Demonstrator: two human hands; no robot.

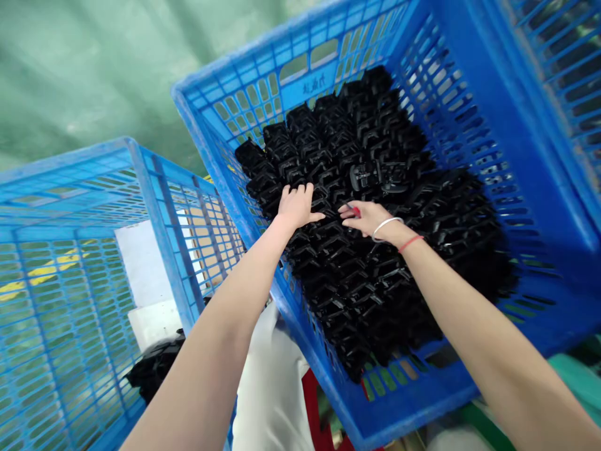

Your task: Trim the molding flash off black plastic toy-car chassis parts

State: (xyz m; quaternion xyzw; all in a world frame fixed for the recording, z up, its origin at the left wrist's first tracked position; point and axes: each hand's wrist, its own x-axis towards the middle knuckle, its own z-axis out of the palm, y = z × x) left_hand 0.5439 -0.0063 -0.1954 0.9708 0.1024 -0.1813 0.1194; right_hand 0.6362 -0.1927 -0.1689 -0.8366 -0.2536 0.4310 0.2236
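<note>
Rows of black plastic parts (328,257) are packed tightly inside a large blue plastic crate (507,138). My left hand (297,205) is over the left side of the rows, thumb and fingers apart, its fingertips at the parts; I cannot tell whether they press on one. To its right, my right hand (369,219) is closed round a small red-handled tool (356,212), whose dark thin end points up and left. What kind of tool it is does not show clearly. Just beyond that hand, two black parts (366,177) lie on top, turned differently from the rest.
A second blue crate (141,188) stands at the left, with white boxes (145,269) and a black plastic bag (157,366) in or beside it. Another blue crate (558,56) adjoins at the upper right. The green floor (94,75) has yellow line markings.
</note>
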